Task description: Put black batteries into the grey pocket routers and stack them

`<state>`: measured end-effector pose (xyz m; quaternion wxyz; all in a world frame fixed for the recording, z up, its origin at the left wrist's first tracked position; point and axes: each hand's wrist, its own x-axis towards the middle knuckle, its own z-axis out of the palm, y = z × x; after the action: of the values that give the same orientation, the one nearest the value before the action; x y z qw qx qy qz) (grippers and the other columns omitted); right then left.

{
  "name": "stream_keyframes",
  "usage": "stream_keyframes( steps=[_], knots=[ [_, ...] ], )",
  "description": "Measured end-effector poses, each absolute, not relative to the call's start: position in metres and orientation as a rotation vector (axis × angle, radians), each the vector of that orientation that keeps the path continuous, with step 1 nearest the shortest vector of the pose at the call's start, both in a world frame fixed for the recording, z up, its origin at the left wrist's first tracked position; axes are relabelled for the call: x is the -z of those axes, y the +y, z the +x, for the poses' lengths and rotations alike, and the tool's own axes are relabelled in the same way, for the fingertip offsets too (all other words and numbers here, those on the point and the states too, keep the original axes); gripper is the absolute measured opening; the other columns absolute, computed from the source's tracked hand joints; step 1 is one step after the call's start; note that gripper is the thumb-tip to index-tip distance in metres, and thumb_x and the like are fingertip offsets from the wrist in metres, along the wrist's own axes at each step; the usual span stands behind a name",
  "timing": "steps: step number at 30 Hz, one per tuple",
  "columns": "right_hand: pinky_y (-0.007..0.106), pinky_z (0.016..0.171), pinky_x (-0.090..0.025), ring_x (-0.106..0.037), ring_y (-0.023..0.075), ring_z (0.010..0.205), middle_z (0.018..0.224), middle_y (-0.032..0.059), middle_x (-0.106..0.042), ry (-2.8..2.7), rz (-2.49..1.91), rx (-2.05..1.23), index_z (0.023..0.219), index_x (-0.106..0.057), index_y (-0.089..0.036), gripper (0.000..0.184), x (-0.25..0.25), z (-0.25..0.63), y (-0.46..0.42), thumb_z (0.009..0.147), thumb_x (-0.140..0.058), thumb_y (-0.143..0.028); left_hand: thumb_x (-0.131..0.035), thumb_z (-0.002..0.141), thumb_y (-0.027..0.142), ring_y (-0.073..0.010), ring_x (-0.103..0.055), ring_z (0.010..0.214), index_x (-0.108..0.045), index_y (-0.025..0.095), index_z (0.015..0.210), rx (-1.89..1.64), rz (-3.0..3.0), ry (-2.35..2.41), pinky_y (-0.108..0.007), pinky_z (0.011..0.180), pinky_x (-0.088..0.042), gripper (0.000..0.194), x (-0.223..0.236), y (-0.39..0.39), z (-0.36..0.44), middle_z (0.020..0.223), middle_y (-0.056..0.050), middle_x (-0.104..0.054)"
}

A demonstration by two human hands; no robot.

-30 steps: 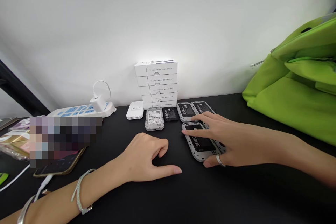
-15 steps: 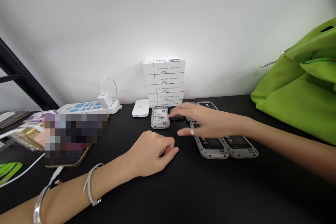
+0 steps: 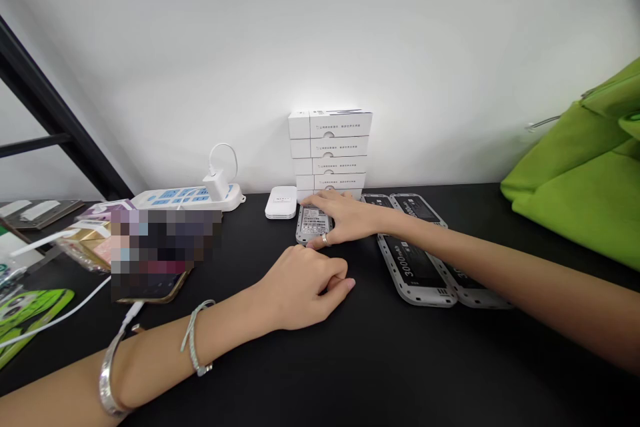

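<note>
My right hand [image 3: 345,219] reaches across the black table [image 3: 380,360] and lies over a small grey device [image 3: 309,221] with a white label, fingers curled round it, a ring on one finger. My left hand [image 3: 305,287] rests on the table in front of it, fingers loosely curled with nothing in them, bracelets on the wrist. To the right lie several open grey devices with black batteries showing, the nearest [image 3: 415,270] marked 3000. A stack of white boxes [image 3: 331,155] stands against the wall behind.
A white power strip [image 3: 187,197] with a plugged charger sits at back left, a small white unit [image 3: 281,202] beside it. A phone [image 3: 155,280] with a white cable lies left. A green bag [image 3: 580,173] fills the right side. A black bar slants at far left.
My right hand left the battery devices at right and moved left to the labelled grey device. My left hand curled its fingers in. The view shifted, so everything slid right.
</note>
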<state>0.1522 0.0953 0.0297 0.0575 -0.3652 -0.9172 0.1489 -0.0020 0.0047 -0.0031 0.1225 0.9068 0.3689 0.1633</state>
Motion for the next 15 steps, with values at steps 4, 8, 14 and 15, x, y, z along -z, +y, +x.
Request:
stream_keyframes(
  steps=[4, 8, 14, 15],
  knots=[
    [0.056, 0.103, -0.033, -0.045, 0.0387, 0.124, 0.132, 0.0146, -0.053, -2.649, -1.091, -0.397, 0.132, -0.044, -0.023, 0.083, -0.036, 0.158, 0.096, 0.064, -0.074, -0.058, -0.049, 0.091, 0.033, -0.0098, -0.035, 0.044, -0.037, 0.019, 0.059, -0.482, 2.640, 1.094, -0.025, 0.050, -0.024, 0.037, 0.002, 0.003, -0.002, 0.047, 0.006, -0.040],
    [0.052, 0.103, -0.034, -0.046, 0.0371, 0.125, 0.135, 0.0127, -0.053, -2.447, -1.072, -0.405, 0.129, -0.044, -0.023, 0.085, -0.053, 0.181, 0.073, 0.061, -0.077, -0.061, -0.040, 0.094, 0.040, -0.0109, -0.028, 0.041, -0.033, 0.019, 0.052, -0.546, 2.588, 1.269, -0.028, 0.049, -0.018, 0.047, 0.002, 0.002, -0.003, 0.044, 0.004, -0.036],
    [0.053, 0.091, -0.044, -0.044, 0.0407, 0.121, 0.132, 0.0091, -0.052, -2.531, -1.299, -0.561, 0.140, -0.036, -0.032, 0.096, -0.047, 0.212, 0.024, 0.058, -0.077, -0.063, -0.025, 0.098, 0.033, -0.0131, -0.039, 0.046, -0.035, 0.020, 0.060, -0.620, 2.528, 1.361, -0.028, 0.050, -0.021, 0.041, 0.002, 0.005, -0.006, 0.053, 0.002, -0.045],
    [0.052, 0.091, -0.045, -0.044, 0.0404, 0.121, 0.132, 0.0085, -0.052, -2.554, -1.297, -0.609, 0.141, -0.036, -0.033, 0.097, -0.042, 0.213, 0.020, 0.058, -0.077, -0.063, -0.027, 0.099, 0.035, -0.0129, -0.042, 0.047, -0.037, 0.020, 0.062, -0.601, 2.535, 1.316, -0.028, 0.051, -0.023, 0.041, 0.002, 0.005, -0.005, 0.054, 0.002, -0.048]
  ],
)
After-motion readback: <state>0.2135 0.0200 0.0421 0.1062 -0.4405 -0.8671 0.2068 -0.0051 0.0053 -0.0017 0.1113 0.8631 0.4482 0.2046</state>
